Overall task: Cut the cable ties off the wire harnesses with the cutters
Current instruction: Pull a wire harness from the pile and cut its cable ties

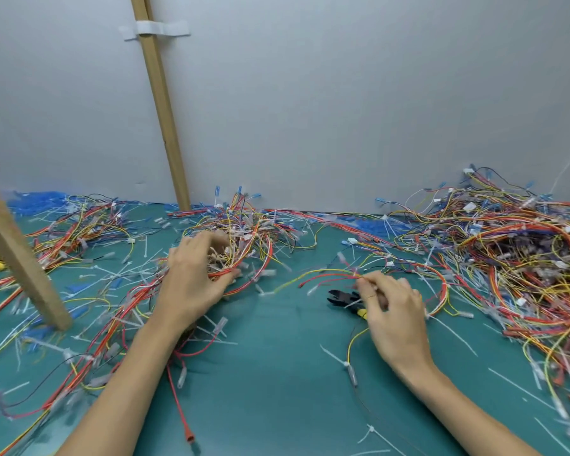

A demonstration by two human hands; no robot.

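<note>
My left hand [195, 278] grips a tangled wire harness [244, 238] of red, yellow and white wires at the middle of the green mat, fingers curled into the bundle. My right hand [392, 311] holds the cutters [343, 299], whose black jaws point left and whose yellow handle shows under the palm. The same hand's fingertips pinch a few red and yellow wires [326, 274] that trail off to the left. Cut white cable ties [339, 360] lie scattered over the mat.
A big heap of harnesses [507, 251] fills the right side. More wires [79, 232] lie at the left and under my left forearm. Two wooden posts [23, 258] [165, 110] stand at the left. A grey wall closes the back.
</note>
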